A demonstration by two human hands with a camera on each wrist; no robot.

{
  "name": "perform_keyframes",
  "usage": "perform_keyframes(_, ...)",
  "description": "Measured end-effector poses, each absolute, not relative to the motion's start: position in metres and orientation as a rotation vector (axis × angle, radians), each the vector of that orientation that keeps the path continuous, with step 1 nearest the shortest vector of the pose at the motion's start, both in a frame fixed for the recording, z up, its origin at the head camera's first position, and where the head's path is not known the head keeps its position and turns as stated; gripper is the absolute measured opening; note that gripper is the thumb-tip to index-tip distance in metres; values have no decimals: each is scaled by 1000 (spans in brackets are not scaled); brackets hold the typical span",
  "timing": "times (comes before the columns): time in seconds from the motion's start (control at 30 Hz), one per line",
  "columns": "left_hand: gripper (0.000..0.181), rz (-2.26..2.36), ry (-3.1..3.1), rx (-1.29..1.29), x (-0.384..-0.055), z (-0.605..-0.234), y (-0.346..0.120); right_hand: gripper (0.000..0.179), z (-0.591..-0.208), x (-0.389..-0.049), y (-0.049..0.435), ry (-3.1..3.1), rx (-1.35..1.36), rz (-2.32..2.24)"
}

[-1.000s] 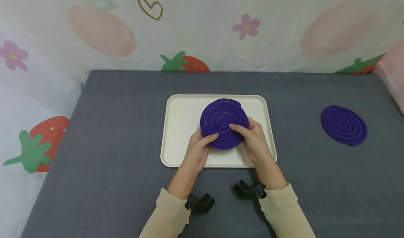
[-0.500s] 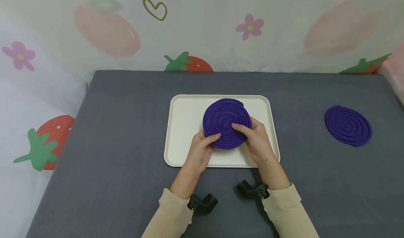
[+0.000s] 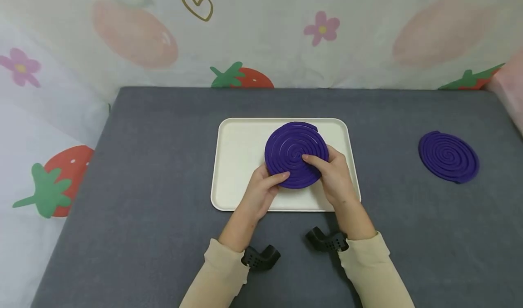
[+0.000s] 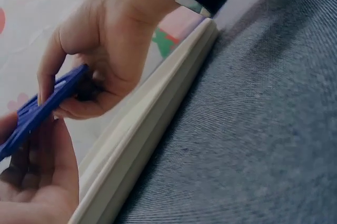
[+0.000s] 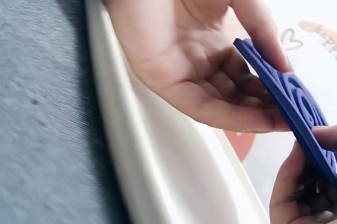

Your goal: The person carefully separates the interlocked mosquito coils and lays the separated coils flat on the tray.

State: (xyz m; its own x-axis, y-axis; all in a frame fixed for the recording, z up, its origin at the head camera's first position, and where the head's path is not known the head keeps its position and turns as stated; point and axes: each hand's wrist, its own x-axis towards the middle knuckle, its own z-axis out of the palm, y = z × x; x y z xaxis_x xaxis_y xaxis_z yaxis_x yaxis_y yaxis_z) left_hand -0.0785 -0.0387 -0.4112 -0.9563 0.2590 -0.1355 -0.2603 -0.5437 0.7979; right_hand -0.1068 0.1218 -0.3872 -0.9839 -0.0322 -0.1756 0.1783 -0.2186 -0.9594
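Both hands hold up a flat purple spiral coaster (image 3: 292,146) above a cream tray (image 3: 241,162), its coiled face turned to the head camera. My left hand (image 3: 260,191) grips the lower left edge, thumb on the face and fingers behind. On the right side, my right hand (image 3: 337,178) pinches it with the thumb near the spiral's centre. Seen edge-on in the left wrist view, the coaster (image 4: 39,110) is tilted and raised over the tray. The right wrist view shows the fingers (image 5: 242,110) of the right hand curled beneath it.
A second purple spiral coaster (image 3: 448,157) lies flat on the grey tablecloth (image 3: 163,171) to the right of the tray. Behind the table hangs a pale curtain (image 3: 261,31) printed with strawberries and flowers. A pink object (image 3: 508,87) stands at the far right edge.
The head view has shifted slightly. Both hands keep the same hold on the coaster over the tray, and the second coaster stays in its place.
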Motion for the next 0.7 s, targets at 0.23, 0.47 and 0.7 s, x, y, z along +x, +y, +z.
perform_keyframes(0.23, 54, 2507, 1322, 36, -78, -411, -40, 42, -383, -107, 123, 1860, 121, -2334)
perform_keyframes(0.47, 40, 2579, 1308, -55, -79, -414, -37, 39, -384, -106, 121, 1819, 93, -2301)
perform_keyframes(0.7, 48, 2582, 1311, -62, -77, -414, -37, 39, -382, -106, 121, 1841, 87, -2271)
